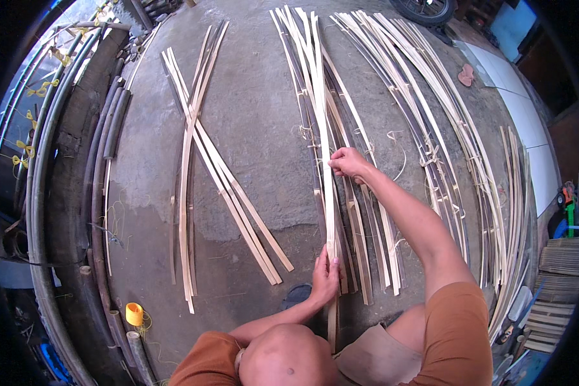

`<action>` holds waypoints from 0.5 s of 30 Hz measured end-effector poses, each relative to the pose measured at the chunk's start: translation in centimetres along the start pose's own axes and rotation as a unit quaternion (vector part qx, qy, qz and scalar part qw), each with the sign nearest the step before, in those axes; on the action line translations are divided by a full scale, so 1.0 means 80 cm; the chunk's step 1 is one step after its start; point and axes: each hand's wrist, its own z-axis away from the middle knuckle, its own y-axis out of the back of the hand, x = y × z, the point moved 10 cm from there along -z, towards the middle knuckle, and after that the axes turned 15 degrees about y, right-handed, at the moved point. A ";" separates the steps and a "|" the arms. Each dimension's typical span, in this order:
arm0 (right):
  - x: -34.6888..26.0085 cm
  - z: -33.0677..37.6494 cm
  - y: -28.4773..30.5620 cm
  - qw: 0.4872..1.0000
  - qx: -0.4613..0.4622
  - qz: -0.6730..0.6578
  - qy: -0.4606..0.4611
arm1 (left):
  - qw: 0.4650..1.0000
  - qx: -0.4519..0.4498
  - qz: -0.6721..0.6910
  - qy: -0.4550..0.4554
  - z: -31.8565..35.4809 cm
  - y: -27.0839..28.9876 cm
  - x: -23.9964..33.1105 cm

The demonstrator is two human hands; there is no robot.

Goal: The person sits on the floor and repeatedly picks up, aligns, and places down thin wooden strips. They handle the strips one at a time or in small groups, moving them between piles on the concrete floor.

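Pale bamboo strip (325, 148) lies on the concrete floor (251, 128), long axis running straight away from the person, atop the middle bundle of strips (360, 257). Left hand (326, 278) presses its near end, fingers together, flat on it. Right hand (349, 162) is farther up the same strip, fingers curled, pinching it. Crossed strips (202, 161) lie well apart toward the floor's left edge.

You are over a grey concrete floor (257, 128). On it lie crossed bamboo strips (202, 161) toward its left edge, a long middle bundle (321, 116), and tied bundles (424, 122) toward the right. A yellow spool (134, 314) sits near the lower left edge.
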 end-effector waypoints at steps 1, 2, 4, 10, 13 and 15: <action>-0.004 0.006 -0.007 0.998 0.011 -0.055 -0.003 | 0.999 -0.012 0.035 0.001 0.000 -0.001 -0.001; -0.006 0.009 -0.011 0.994 0.024 -0.108 -0.004 | 0.997 -0.026 0.070 -0.002 -0.003 -0.003 -0.001; -0.012 0.017 -0.014 0.987 0.055 -0.150 0.005 | 0.990 -0.061 0.130 0.005 -0.006 -0.006 -0.006; -0.023 0.041 -0.013 0.968 0.078 -0.237 0.005 | 0.979 -0.105 0.171 0.027 -0.003 -0.022 -0.008; -0.025 0.055 -0.025 0.968 0.095 -0.231 -0.017 | 0.994 -0.075 0.071 0.023 0.001 -0.018 0.000; -0.020 0.064 -0.030 0.979 0.102 -0.174 -0.009 | 0.998 -0.058 0.021 0.028 0.011 -0.021 0.005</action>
